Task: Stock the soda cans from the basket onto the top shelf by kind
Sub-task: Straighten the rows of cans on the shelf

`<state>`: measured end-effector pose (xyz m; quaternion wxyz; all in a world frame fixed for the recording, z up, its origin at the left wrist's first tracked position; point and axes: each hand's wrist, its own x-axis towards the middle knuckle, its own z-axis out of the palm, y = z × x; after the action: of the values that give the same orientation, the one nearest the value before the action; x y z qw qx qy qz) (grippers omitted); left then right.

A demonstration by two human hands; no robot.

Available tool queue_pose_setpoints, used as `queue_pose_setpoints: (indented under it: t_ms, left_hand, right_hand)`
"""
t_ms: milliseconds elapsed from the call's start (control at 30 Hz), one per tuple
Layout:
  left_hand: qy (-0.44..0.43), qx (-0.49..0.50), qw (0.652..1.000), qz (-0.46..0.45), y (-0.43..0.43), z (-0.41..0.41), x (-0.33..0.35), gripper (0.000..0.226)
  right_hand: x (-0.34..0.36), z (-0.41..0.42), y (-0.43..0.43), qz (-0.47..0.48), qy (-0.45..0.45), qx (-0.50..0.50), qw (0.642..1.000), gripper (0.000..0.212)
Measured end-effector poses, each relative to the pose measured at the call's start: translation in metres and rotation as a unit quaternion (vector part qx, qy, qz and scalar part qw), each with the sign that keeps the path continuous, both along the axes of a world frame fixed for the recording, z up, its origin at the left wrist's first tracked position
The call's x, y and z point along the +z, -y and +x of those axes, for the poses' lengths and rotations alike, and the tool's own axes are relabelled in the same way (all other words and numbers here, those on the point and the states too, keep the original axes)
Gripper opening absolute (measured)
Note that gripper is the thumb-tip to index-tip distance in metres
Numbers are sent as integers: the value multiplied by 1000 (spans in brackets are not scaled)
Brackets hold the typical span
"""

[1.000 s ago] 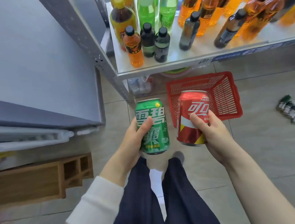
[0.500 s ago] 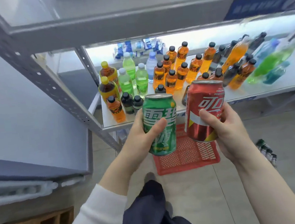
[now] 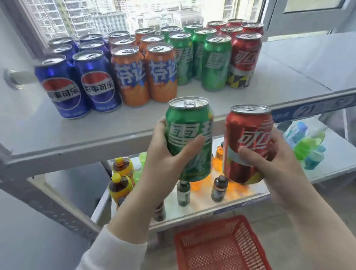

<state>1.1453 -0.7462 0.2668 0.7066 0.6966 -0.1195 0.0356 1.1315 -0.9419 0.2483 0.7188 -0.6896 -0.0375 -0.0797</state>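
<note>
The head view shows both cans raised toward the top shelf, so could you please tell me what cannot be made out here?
- Back rows of cans on the top shelf: the front cans hide their labels; only lids show.
- Red basket: the bottom edge cuts it off, so its near end is unseen.
- Lower shelf bottles: partly hidden behind the left hand with its green can and the right hand with its red can.

Top shelf (image 3: 129, 126) carries blue, orange, green, red cans (image 3: 144, 58).
</note>
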Motion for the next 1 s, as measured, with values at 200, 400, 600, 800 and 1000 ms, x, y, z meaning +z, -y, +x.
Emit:
queue_pose_setpoints:
  t_ms: [200, 400, 600, 800, 1000]
  left_hand:
    - [66, 92, 992, 61, 29, 53, 43, 68]
    - [104, 187, 953, 217, 52, 80, 65, 70]
    - [96, 234, 901, 352, 61, 101, 81, 75]
    - [104, 214, 852, 467, 63, 120, 102, 80]
    - [123, 150, 818, 541, 60, 136, 106, 81]
  right_hand:
    - [31, 55, 49, -15, 28, 21, 999, 77]
    - [56, 102, 91, -35, 57, 69, 995, 60]
    - [67, 138, 117, -62, 74, 83, 992, 52]
    - [69, 160, 139, -75, 80, 48, 993, 64]
    - [64, 188, 152, -100, 56, 18, 993, 64]
